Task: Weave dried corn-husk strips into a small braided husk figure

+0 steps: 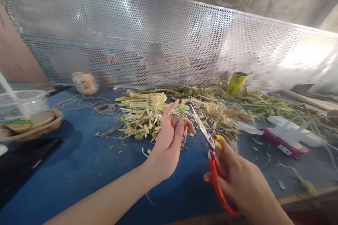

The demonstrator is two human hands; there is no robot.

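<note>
Between the thumb and fingers of my left hand (169, 139) is a small braided piece of pale green plant leaf (181, 109), held up over the table. My right hand (237, 175) grips a pair of scissors (211, 144) with red handles and a yellow part near the pivot. The scissors' blades point up and to the left, close to the braided piece but apart from it. Behind my left hand lies a heap of dry, pale leaf strips and knotted braids (145, 121), with longer light green stalks (142, 99) on top.
Around the blue table (111, 175) are a twine ball (84, 82), a yellow-green tube (237, 83), a purple-and-white glue gun (286, 144), a woven basket (39, 126), a clear plastic cup (26, 102) and a black tablet-like slab (26, 168). A perforated metal screen (158, 35) stands behind.
</note>
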